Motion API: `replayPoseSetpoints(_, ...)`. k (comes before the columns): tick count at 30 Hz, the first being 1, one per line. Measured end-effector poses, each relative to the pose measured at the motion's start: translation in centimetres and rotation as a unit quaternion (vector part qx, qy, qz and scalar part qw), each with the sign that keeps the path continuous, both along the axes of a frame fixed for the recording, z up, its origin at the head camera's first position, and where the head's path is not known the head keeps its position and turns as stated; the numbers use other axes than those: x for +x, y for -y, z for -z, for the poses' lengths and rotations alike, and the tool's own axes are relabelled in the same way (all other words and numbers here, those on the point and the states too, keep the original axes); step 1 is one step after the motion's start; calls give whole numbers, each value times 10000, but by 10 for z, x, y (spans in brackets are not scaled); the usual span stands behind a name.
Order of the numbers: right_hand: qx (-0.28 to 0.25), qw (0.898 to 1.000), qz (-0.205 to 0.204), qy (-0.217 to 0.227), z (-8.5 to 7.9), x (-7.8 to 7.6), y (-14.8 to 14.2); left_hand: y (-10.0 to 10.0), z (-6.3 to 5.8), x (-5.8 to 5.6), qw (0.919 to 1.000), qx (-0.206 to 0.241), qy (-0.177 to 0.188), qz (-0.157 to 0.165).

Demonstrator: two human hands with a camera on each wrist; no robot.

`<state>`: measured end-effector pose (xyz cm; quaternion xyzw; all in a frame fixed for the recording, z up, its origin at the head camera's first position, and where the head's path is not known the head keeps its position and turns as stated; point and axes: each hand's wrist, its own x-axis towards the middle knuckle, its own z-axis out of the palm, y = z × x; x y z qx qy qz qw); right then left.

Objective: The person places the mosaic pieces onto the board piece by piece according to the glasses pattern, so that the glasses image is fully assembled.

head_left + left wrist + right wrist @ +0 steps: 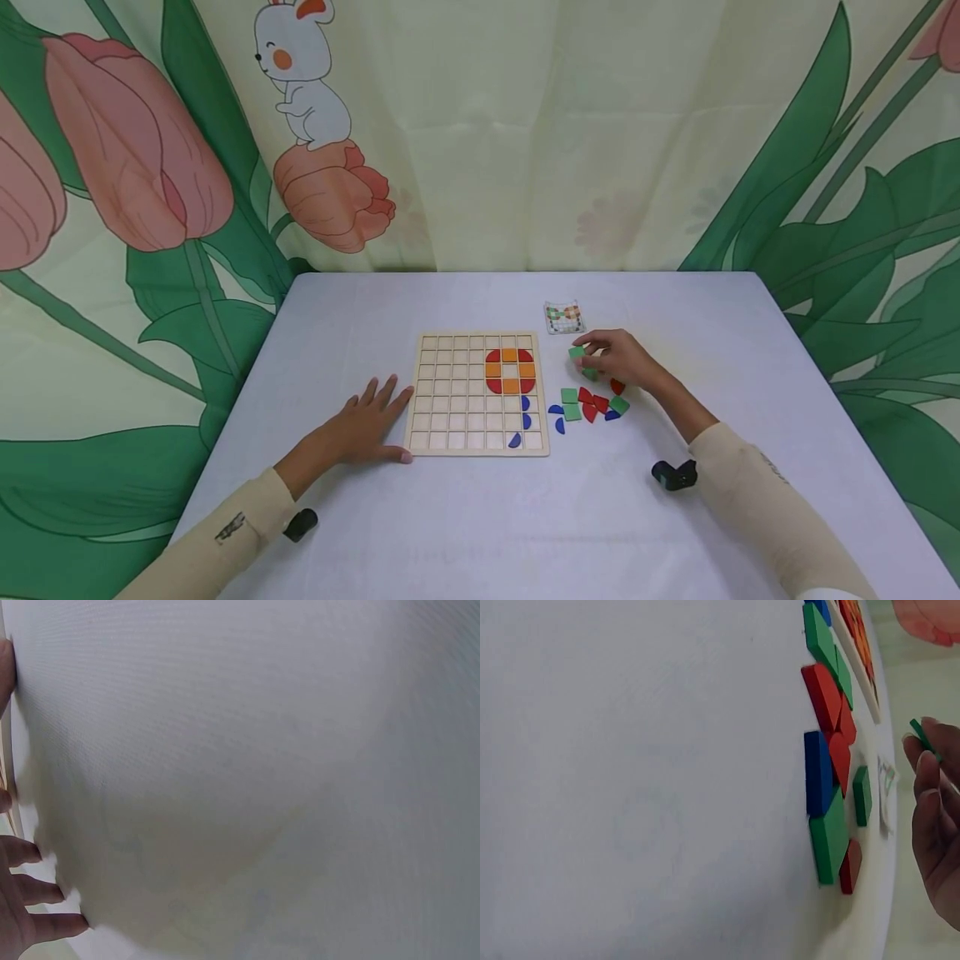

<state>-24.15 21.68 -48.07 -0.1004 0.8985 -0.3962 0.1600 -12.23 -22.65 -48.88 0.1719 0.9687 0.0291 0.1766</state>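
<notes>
My left hand (367,427) lies with fingers spread at the left edge of a wooden grid board (450,404), thumb and fingertips by its rim. Between thumb and fingertips my right hand (617,357) pinches a green square tile (924,736), raised over the table right of the board. Below that hand lies another green tile (590,375). Red rounded tiles (493,386) and orange squares (510,355) form a ring in the board's upper right. Several blue half-round tiles (526,403) sit below the ring.
Right of the board are loose green squares (572,412), red tiles (589,412) and blue half-rounds (559,426). A small pattern card (564,317) lies behind them. White cloth covers the table (480,525); a printed curtain (487,125) hangs at the back.
</notes>
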Motion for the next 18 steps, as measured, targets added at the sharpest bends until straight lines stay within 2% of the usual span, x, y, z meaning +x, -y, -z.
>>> replayPoseSetpoints(9,-600,9970,-289,393,-5,2,42,2,2,-1,10000,22,-73,3)
replayPoseSetpoints(13,-776,9946,-414,556,-3,7,59,1,1,0,9999,94,7,-34)
replayPoseSetpoints(18,-902,9930,-647,393,0,12,77,2,0,1,10000,82,45,-16)
